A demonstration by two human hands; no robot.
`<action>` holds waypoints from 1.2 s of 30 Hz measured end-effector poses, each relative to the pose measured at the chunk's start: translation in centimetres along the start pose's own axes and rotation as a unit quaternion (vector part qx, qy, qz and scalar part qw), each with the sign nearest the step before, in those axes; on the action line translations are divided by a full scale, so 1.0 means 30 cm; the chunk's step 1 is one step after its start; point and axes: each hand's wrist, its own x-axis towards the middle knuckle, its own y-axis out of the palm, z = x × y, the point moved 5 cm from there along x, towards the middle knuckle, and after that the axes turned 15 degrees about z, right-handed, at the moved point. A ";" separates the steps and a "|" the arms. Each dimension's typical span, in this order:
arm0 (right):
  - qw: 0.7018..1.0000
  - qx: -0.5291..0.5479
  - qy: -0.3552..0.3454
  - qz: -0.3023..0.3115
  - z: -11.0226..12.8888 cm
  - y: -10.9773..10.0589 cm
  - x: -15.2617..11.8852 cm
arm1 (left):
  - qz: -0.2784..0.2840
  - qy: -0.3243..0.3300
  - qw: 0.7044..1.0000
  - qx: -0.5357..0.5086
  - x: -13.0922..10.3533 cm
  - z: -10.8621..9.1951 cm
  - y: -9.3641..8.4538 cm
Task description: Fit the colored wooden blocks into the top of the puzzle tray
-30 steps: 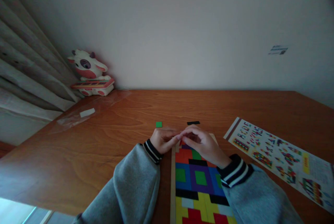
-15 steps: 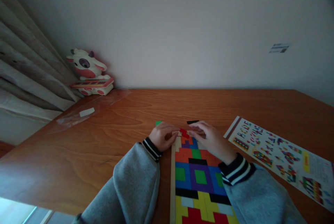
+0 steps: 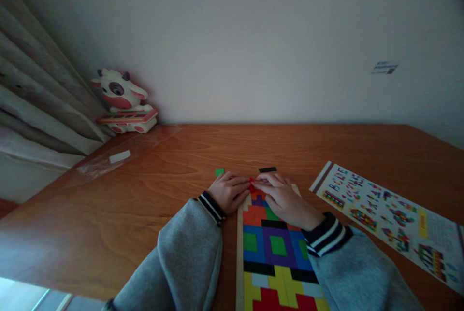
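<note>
A wooden-framed board [image 3: 239, 253] filled with colourful flat blocks lies in front of me. At its far end is a small red block [image 3: 252, 186], with fingers of both hands touching it. My left hand [image 3: 229, 191] rests at the far left corner of the board, its fingers closed around the red block's left side. From the right, my right hand [image 3: 284, 200] reaches over the board, fingertips pressed on the red block. A green square [image 3: 219, 172] and a black bar [image 3: 268, 169] lie on the table just beyond the board.
The brown table [image 3: 163, 166] reaches to the wall. A printed pattern sheet [image 3: 391, 219] lies at the right. Clear plastic wrapping [image 3: 97, 167] and a cow toy with a keyboard [image 3: 125, 103] are at the left, by a curtain [image 3: 39, 89].
My right hand has moved left, its fingers coming over the red block. The fingers of my left hand have straightened and lie closer together. More of the black bar shows.
</note>
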 end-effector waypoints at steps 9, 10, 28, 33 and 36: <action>0.997 0.017 -0.061 0.038 0.050 -0.015 -0.016 | 0.018 0.070 0.997 -0.036 -0.034 -0.013 -0.069; 0.997 0.019 -0.068 0.037 0.053 -0.018 -0.018 | 0.021 0.076 0.996 -0.044 -0.035 -0.016 -0.071; 0.997 0.019 0.014 -0.068 -0.015 -0.014 -0.015 | 0.002 0.022 0.996 -0.084 -0.008 0.008 -0.029; 0.999 0.003 0.039 -0.037 -0.051 0.013 -0.016 | 0.007 0.014 0.996 -0.085 -0.011 0.014 -0.032; 0.998 0.011 0.058 -0.028 -0.070 0.013 -0.019 | 0.016 0.011 0.996 -0.088 -0.014 0.012 -0.031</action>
